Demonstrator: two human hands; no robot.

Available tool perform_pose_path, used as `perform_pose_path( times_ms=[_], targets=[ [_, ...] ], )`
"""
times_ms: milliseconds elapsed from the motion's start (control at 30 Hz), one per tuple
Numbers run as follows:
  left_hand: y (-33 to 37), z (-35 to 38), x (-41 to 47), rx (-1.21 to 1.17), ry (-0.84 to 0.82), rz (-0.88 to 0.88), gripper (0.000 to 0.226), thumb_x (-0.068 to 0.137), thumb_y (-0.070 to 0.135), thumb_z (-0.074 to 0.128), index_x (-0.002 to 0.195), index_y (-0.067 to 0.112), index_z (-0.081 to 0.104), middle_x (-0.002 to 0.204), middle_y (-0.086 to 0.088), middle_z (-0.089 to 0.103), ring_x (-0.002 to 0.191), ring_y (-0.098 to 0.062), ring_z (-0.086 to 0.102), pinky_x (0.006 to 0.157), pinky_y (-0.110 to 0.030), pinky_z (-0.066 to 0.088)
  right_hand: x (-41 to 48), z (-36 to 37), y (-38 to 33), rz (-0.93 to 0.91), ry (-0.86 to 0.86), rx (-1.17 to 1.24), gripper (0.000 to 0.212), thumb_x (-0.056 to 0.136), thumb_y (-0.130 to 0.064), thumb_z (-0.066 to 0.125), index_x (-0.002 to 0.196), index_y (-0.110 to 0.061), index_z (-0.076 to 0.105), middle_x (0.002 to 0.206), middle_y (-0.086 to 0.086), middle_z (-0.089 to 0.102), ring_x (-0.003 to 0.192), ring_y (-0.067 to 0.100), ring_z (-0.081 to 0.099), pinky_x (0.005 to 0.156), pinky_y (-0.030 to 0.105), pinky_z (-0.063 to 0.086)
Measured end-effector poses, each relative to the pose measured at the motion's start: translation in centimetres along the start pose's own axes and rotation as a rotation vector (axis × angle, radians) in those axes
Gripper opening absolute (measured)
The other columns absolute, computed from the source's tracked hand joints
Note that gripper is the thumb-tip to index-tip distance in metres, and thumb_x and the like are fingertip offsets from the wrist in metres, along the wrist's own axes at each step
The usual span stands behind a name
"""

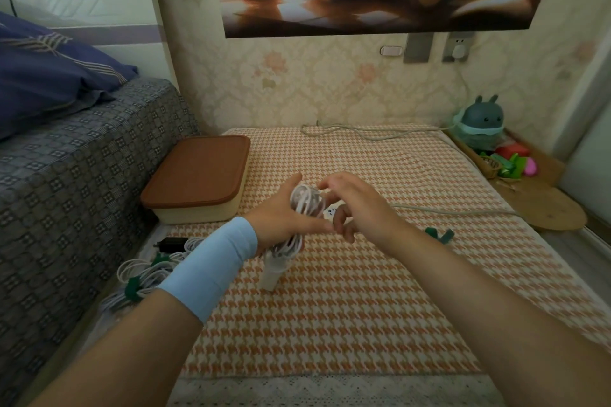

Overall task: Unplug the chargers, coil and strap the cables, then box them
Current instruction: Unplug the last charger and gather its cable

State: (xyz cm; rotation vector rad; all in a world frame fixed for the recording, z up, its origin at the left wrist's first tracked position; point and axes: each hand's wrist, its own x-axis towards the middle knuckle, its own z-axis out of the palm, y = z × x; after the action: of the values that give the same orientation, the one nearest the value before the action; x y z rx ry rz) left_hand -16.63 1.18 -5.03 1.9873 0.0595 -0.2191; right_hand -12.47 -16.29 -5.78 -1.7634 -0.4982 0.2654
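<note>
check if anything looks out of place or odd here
Nothing damaged or spilled. The box has its lid on, two strapped coils lie beside it, unboxed. A loose green strap lies on the mat, and one charger is plugged into the wall.

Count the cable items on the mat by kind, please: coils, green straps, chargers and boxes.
White cable coils: 2, one held in the left hand, one strapped
Green straps: 2, one on the strapped coil, one loose
Black charger: 1
White charger: 1
Box: 1
Total: 7
</note>
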Motion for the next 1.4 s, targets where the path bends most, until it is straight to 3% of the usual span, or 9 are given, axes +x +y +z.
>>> perform_pose_path(
  times_ms=[200,300,367,500,667,867,1067,1267,1400],
  targets=[
    [0.4,3.0,0.9,0.15,-0.133,0.048,0.14,0.075,0.017,0.085,0.146,0.027,-0.035,0.15,0.02,0.019,0.133,-0.005,0.036,0.105,-0.028,0.041,-0.3,1.0,0.4,-0.162,0.097,-0.423,0.033,0.101,-0.051,0.048,0.085,-0.026,0.064,0.075,-0.005,0.066,0.065,0.006,0.06,0.064,0.028,0.046],
    [0.5,3.7,1.1,0.124,-0.157,0.024,0.142,0.075,0.013,0.084,0.143,0.031,-0.04,0.155,-0.001,0.037,0.116,-0.018,0.063,0.09,-0.029,0.055,0.1,0.6,0.5,-0.119,0.11,-0.515,0.038,0.1,-0.044,0.051,0.084,-0.013,0.065,0.073,0.001,0.063,0.062,0.013,0.057,0.06,0.032,0.044],
    [0.8,3.7,1.0,0.15,-0.154,0.001,0.139,0.076,0.014,0.084,0.145,0.031,-0.036,0.156,-0.003,0.035,0.094,-0.005,0.067,0.073,-0.014,0.055,0.2,0.3,1.0,-0.111,0.099,-0.515,0.038,0.101,-0.039,0.052,0.081,-0.008,0.065,0.071,0.004,0.063,0.061,0.018,0.055,0.059,0.035,0.044],
    [0.2,3.1,0.9,0.438,-0.195,-0.025,0.131,0.061,0.055,0.087,0.157,0.035,0.0,0.156,0.005,0.034,0.137,-0.02,0.043,0.11,-0.035,0.04,0.8,-0.6,2.6,-0.031,0.172,-0.448,0.041,0.102,-0.035,0.05,0.069,-0.012,0.047,0.059,0.002,0.042,0.049,0.013,0.037,0.053,0.031,0.033],
    [-1.0,4.7,1.3,0.695,-0.096,-0.072,0.06,0.068,0.062,0.078,0.103,0.017,0.062,0.091,0.0,0.065,0.082,-0.021,0.063,0.076,-0.038,0.057,1.0,-1.5,3.7,0.038,0.198,-0.413,0.038,0.103,-0.034,0.051,0.073,-0.013,0.042,0.064,0.009,0.038,0.048,0.017,0.036,0.051,0.028,0.031],
    [-2.2,6.4,2.3,0.534,-0.172,-0.052,0.014,0.088,0.029,0.065,0.08,0.02,0.057,0.075,-0.005,0.057,0.065,-0.022,0.048,0.06,-0.03,0.041,0.8,-1.6,5.4,0.0,0.195,-0.502,0.025,0.104,-0.029,0.047,0.086,-0.016,0.059,0.062,0.002,0.052,0.049,0.015,0.039,0.052,0.03,0.033],
    [-2.4,6.4,3.5,0.457,-0.181,-0.075,0.016,0.084,0.028,0.064,0.075,0.015,0.064,0.07,-0.002,0.063,0.066,-0.022,0.055,0.063,-0.034,0.048,0.4,-2.5,6.0,-0.566,0.145,-0.884,0.036,0.104,-0.035,0.042,0.119,-0.014,0.067,0.118,0.003,0.06,0.103,0.017,0.055,0.081,0.028,0.046],
    [-2.6,5.2,3.5,0.464,-0.29,-0.03,0.024,0.087,0.033,0.068,0.096,0.011,0.072,0.087,-0.006,0.069,0.078,-0.023,0.059,0.078,-0.037,0.051,0.2,-2.0,8.0,-0.593,0.157,-0.944,0.052,0.103,-0.045,0.032,0.061,-0.021,0.052,0.055,-0.007,0.045,0.049,0.013,0.041,0.045,0.029,0.029],
    [-2.9,5.5,3.6,0.563,-0.256,-0.005,0.028,0.087,0.037,0.069,0.101,0.014,0.072,0.097,-0.01,0.071,0.081,-0.025,0.062,0.079,-0.039,0.054,0.8,-1.8,8.2,-0.519,0.174,-0.984,0.054,0.103,-0.04,0.027,0.053,-0.022,0.037,0.044,-0.006,0.029,0.038,0.014,0.023,0.04,0.027,0.019]
  ],
)
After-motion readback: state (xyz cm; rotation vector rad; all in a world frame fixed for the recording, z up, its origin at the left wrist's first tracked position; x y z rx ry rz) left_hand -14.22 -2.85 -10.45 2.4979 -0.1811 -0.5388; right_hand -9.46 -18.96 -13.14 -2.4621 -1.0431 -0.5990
